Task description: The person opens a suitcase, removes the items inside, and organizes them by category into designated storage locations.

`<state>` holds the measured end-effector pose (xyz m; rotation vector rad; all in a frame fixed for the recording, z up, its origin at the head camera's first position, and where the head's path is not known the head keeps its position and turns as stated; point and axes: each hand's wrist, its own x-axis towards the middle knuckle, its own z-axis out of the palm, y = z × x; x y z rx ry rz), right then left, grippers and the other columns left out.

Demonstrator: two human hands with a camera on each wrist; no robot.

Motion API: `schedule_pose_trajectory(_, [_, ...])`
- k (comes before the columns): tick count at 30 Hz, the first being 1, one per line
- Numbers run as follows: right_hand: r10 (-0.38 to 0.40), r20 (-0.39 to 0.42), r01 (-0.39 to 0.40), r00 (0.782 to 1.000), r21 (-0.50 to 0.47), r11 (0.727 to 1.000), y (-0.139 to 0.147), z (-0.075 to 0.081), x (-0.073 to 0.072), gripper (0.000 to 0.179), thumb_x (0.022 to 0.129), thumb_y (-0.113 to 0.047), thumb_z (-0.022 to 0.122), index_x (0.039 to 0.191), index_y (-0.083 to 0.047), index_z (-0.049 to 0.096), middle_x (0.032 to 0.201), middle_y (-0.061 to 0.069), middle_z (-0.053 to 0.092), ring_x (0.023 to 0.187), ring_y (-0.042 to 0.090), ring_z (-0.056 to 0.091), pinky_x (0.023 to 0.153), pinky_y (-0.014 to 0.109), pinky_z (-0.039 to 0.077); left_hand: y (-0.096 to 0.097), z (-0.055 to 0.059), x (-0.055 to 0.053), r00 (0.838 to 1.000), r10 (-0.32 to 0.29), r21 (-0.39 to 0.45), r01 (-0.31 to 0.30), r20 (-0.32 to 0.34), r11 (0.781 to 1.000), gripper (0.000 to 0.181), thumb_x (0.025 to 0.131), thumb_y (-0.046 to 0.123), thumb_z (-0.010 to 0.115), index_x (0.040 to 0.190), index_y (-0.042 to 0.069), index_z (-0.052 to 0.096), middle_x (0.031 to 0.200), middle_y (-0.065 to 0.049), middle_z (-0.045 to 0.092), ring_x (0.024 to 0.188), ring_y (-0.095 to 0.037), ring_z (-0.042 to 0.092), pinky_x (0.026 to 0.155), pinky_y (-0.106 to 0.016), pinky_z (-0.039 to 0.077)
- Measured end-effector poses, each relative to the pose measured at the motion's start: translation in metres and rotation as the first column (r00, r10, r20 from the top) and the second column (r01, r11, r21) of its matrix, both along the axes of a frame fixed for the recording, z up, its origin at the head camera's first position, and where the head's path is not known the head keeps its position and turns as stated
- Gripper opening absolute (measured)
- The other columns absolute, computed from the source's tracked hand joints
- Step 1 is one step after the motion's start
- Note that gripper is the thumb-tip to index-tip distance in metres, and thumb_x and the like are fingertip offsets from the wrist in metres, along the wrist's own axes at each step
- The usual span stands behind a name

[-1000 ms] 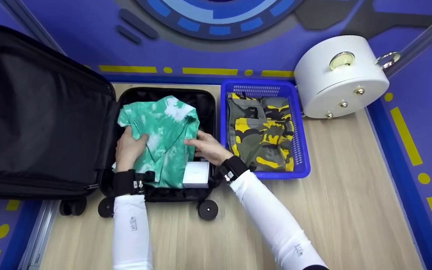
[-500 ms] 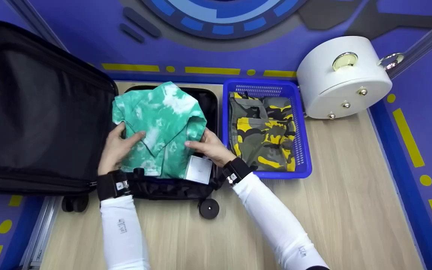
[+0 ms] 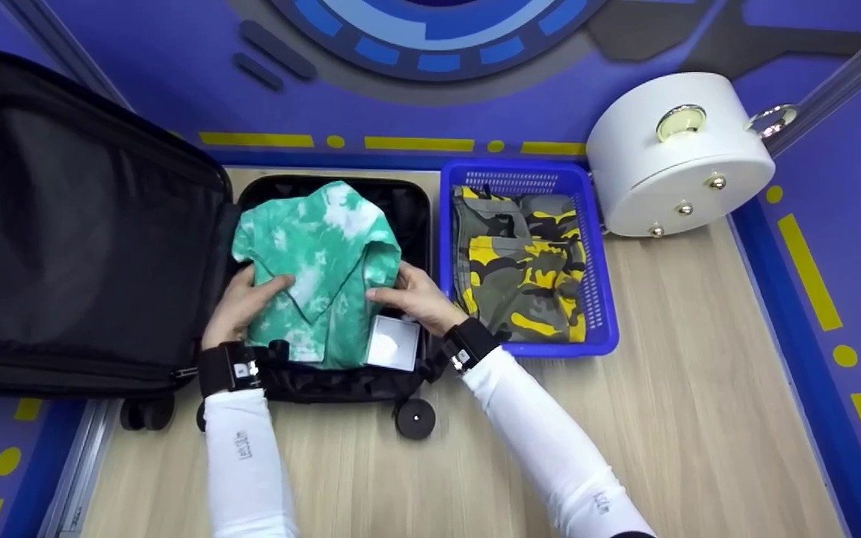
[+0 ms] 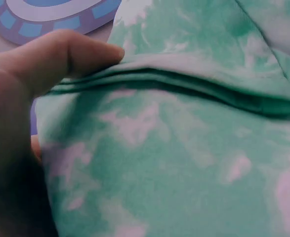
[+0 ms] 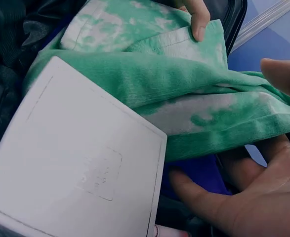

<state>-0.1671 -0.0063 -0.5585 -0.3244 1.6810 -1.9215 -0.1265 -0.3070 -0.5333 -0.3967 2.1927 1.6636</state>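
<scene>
A folded green and white tie-dye garment (image 3: 318, 254) lies over the open half of the black suitcase (image 3: 412, 202). At its left edge my left hand (image 3: 240, 302) pinches the cloth, thumb on top; the left wrist view shows that thumb (image 4: 85, 52) on the folded layers. My right hand (image 3: 423, 299) holds the right edge, its thumb above and its fingers beneath the fabric (image 5: 219, 118) in the right wrist view. A flat white box (image 3: 393, 344) sits by the garment's lower right corner, close to my right hand.
The suitcase's black lid (image 3: 87, 224) stands open at the left. Right of the case is a blue basket (image 3: 606, 299) with folded yellow-grey camouflage clothing (image 3: 528, 284). A white round case (image 3: 681, 157) with metal studs stands behind it, near the wall.
The garment rose and spread, then sank back slightly. My left hand has shifted left along with its edge. The white box now shows tilted beside the cloth.
</scene>
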Motion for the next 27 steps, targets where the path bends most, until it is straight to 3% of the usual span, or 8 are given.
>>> schedule_pose_trajectory(7, [0.022, -0.013, -0.022, 1.000, -0.021, 1.000, 0.002, -0.001, 0.001, 0.067, 0.093, -0.006, 0.073, 0.153, 0.001, 0.044, 0.144, 0.017, 0.061, 0.131, 0.027, 0.060, 0.108, 0.038, 0.049, 0.003, 0.003, 0.003, 0.996, 0.075, -0.081, -0.071, 0.045, 0.994, 0.096, 0.098, 0.046, 0.066, 0.167, 0.008, 0.012, 0.171, -0.025, 0.002, 0.149, -0.045, 0.025, 0.119, -0.056, 0.030])
schedule_pose_trajectory(10, [0.027, -0.009, -0.028, 1.000, -0.021, 0.999, 0.002, -0.002, 0.001, 0.065, 0.093, -0.006, 0.073, 0.152, 0.000, 0.046, 0.143, 0.017, 0.061, 0.130, 0.026, 0.060, 0.107, 0.039, 0.050, 0.006, 0.003, 0.001, 0.995, 0.088, -0.052, -0.086, 0.045, 0.995, 0.092, 0.098, 0.045, 0.067, 0.166, 0.008, 0.018, 0.166, -0.024, 0.020, 0.137, -0.039, 0.042, 0.112, -0.049, 0.039])
schedule_pose_trajectory(13, [0.037, 0.002, -0.037, 0.999, -0.008, 0.999, 0.001, -0.002, 0.001, 0.066, 0.093, -0.007, 0.073, 0.153, -0.001, 0.045, 0.143, 0.017, 0.061, 0.129, 0.026, 0.060, 0.106, 0.038, 0.051, 0.007, 0.002, 0.000, 0.997, 0.065, -0.044, -0.063, 0.042, 0.997, 0.077, 0.100, 0.043, 0.066, 0.160, 0.006, 0.034, 0.142, -0.019, 0.051, 0.108, -0.026, 0.060, 0.096, -0.040, 0.049])
schedule_pose_trajectory(16, [0.048, 0.010, -0.048, 0.999, 0.000, 0.999, 0.000, -0.001, 0.002, 0.069, 0.094, -0.007, 0.073, 0.155, -0.001, 0.043, 0.144, 0.018, 0.060, 0.130, 0.026, 0.060, 0.106, 0.038, 0.051, 0.008, 0.002, 0.002, 0.995, 0.084, -0.063, -0.080, 0.048, 0.995, 0.065, 0.100, 0.041, 0.065, 0.151, 0.006, 0.045, 0.116, -0.013, 0.057, 0.083, -0.016, 0.057, 0.083, -0.035, 0.049])
schedule_pose_trajectory(18, [0.055, 0.010, -0.055, 0.998, -0.003, 0.998, -0.001, 0.000, 0.003, 0.071, 0.093, -0.006, 0.072, 0.156, -0.001, 0.041, 0.146, 0.019, 0.059, 0.131, 0.027, 0.059, 0.107, 0.039, 0.050, 0.009, 0.004, 0.005, 0.995, 0.100, -0.093, -0.097, 0.021, 0.991, 0.063, 0.101, 0.040, 0.063, 0.151, 0.005, 0.044, 0.117, -0.014, 0.057, 0.086, -0.019, 0.058, 0.084, -0.035, 0.048])
schedule_pose_trajectory(22, [0.054, 0.000, -0.054, 0.999, -0.018, 0.998, -0.002, 0.003, 0.003, 0.071, 0.093, -0.006, 0.072, 0.157, -0.001, 0.039, 0.148, 0.018, 0.057, 0.132, 0.028, 0.058, 0.108, 0.039, 0.050, 0.015, 0.017, 0.010, 0.980, 0.166, -0.166, -0.182, -0.107, 0.969, 0.036, 0.101, 0.035, 0.062, 0.115, 0.004, 0.051, 0.098, -0.012, 0.048, 0.079, -0.024, 0.050, 0.075, -0.035, 0.042])
schedule_pose_trajectory(25, [0.047, -0.004, -0.047, 0.999, -0.044, 0.998, -0.003, 0.008, 0.002, 0.072, 0.094, -0.006, 0.071, 0.156, -0.001, 0.037, 0.149, 0.019, 0.055, 0.133, 0.029, 0.057, 0.109, 0.039, 0.049, 0.021, 0.034, 0.014, 0.943, 0.233, -0.223, -0.287, -0.238, 0.932, 0.033, 0.099, 0.030, 0.065, 0.092, 0.009, 0.041, 0.082, -0.006, 0.036, 0.068, -0.022, 0.041, 0.066, -0.034, 0.037])
schedule_pose_trajectory(27, [0.040, 0.000, -0.040, 0.999, -0.061, 0.997, -0.005, 0.013, 0.002, 0.073, 0.094, -0.007, 0.071, 0.156, -0.001, 0.035, 0.150, 0.019, 0.054, 0.133, 0.030, 0.058, 0.109, 0.040, 0.049, 0.025, 0.048, 0.017, 0.913, 0.260, -0.248, -0.344, -0.315, 0.906, 0.031, 0.097, 0.029, 0.067, 0.088, 0.010, 0.044, 0.081, -0.005, 0.040, 0.070, -0.020, 0.043, 0.065, -0.033, 0.037])
